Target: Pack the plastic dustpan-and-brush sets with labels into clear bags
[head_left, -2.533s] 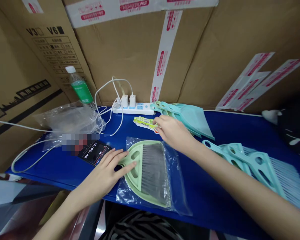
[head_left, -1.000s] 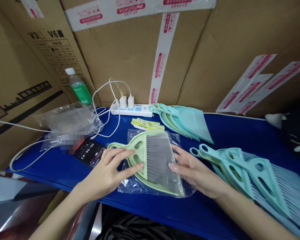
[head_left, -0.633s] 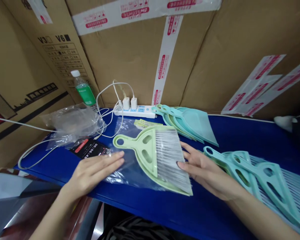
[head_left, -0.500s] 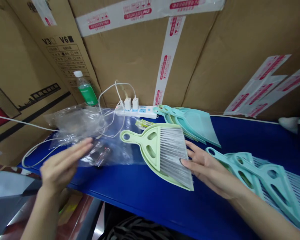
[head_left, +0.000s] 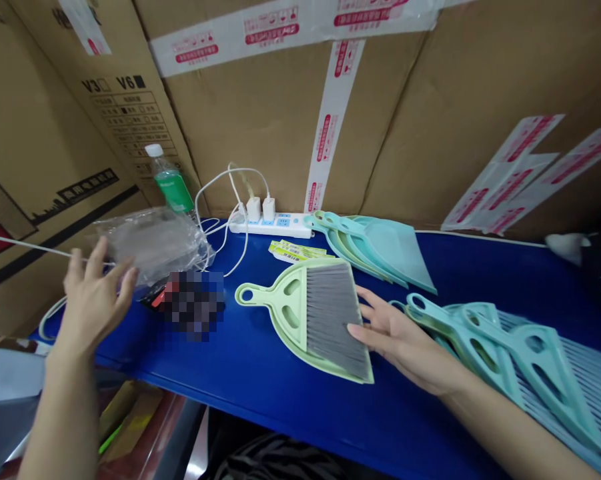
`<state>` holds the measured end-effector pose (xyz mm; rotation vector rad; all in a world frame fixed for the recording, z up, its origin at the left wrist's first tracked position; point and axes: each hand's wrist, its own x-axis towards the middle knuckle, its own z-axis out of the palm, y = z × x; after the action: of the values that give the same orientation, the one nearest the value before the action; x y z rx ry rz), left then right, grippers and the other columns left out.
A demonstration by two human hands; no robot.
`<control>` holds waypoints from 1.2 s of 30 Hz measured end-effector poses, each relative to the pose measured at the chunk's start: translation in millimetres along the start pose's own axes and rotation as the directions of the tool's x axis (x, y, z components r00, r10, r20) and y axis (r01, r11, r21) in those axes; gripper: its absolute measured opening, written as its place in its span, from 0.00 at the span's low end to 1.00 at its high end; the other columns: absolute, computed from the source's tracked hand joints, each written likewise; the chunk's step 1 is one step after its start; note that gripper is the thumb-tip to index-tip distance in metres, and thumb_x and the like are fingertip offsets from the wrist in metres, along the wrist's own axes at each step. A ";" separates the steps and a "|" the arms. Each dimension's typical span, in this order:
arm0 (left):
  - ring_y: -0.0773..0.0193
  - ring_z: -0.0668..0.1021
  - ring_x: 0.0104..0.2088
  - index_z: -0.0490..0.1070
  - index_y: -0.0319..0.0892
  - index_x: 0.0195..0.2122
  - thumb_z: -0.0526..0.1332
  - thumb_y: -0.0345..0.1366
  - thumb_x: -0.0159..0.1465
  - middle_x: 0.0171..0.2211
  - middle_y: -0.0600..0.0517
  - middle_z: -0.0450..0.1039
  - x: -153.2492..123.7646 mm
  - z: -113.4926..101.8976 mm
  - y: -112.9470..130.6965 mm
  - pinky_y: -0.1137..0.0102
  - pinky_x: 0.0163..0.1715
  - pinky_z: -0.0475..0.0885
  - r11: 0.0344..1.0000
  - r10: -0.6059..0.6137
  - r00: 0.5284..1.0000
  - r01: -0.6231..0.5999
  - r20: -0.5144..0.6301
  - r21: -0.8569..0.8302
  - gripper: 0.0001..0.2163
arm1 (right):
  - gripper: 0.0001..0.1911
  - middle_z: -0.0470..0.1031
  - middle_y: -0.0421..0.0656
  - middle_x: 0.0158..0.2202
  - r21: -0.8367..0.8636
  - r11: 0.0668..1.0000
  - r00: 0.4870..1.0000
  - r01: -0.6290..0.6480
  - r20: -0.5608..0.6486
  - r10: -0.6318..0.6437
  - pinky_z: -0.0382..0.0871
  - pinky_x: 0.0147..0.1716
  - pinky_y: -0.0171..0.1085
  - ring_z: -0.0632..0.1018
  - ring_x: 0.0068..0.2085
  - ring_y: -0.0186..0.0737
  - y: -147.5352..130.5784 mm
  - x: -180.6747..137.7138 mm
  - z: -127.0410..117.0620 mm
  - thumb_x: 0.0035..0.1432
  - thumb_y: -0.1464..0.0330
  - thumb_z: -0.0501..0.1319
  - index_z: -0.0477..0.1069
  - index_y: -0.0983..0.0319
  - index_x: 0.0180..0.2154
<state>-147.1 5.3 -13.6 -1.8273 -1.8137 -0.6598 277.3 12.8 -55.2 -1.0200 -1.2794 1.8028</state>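
Observation:
My right hand point(head_left: 403, 340) grips the bristle end of a light green hand brush point(head_left: 333, 317) nested in its matching dustpan point(head_left: 291, 347). The thumb lies over the grey bristles, and the fingers go behind the pan. The joined handles point left above the blue table. On the left side, my left hand point(head_left: 87, 300) is raised with its fingers spread and nothing in them. It is close to crumpled clear plastic bags point(head_left: 153, 243); whether it touches them I cannot tell. A dark packet point(head_left: 193, 307), partly pixelated, lies between the two hands.
Several turquoise and green dustpans point(head_left: 393, 240) lie at the back. Turquoise brushes point(head_left: 540, 360) are piled at the right. A power strip point(head_left: 290, 225) with white cables, yellow-green labels point(head_left: 297, 251) and a bottle point(head_left: 173, 187) stand along the cardboard point(head_left: 260, 133).
My left hand has moved left and its fingers have spread. The clear plastic that lay across the middle of the table is gone from there. The brush and dustpan have shifted slightly left.

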 end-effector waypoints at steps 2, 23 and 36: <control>0.32 0.56 0.66 0.76 0.41 0.45 0.52 0.41 0.68 0.66 0.43 0.57 -1.6 -2.4 26.9 0.37 0.60 0.57 0.998 0.023 0.989 -0.014 -0.145 0.064 0.15 | 0.51 0.70 0.53 0.59 0.015 1.000 1.000 -0.007 -0.001 0.007 0.68 0.55 0.54 0.76 0.54 0.51 0.7 0.7 -1.1 0.49 0.53 0.70 0.45 0.53 0.68; 0.58 0.77 0.38 0.69 0.35 0.47 0.45 0.39 0.73 0.36 0.45 0.75 -7.7 6.1 160.9 0.64 0.38 0.75 0.649 0.743 0.669 -0.711 0.027 -0.270 0.17 | 0.11 0.74 0.49 0.40 -0.905 0.052 0.749 0.421 0.315 -0.583 0.72 0.40 0.46 0.74 0.41 0.47 -11.2 -28.5 31.0 0.64 0.62 0.57 0.73 0.60 0.43; 0.57 0.76 0.35 0.69 0.33 0.48 0.47 0.37 0.72 0.36 0.44 0.75 -0.3 -8.8 186.0 0.63 0.37 0.75 0.594 0.790 0.612 -0.778 -0.035 -0.203 0.16 | 0.07 0.66 0.41 0.30 -0.949 -0.118 0.693 0.293 0.295 -0.658 0.56 0.33 0.38 0.64 0.34 0.41 -1.5 -32.6 45.2 0.52 0.67 0.66 0.68 0.59 0.29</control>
<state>38.8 -1.9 -7.1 -2.5193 -0.7718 -0.4279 252.1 -33.8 -37.8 -1.0596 -2.3144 -0.1384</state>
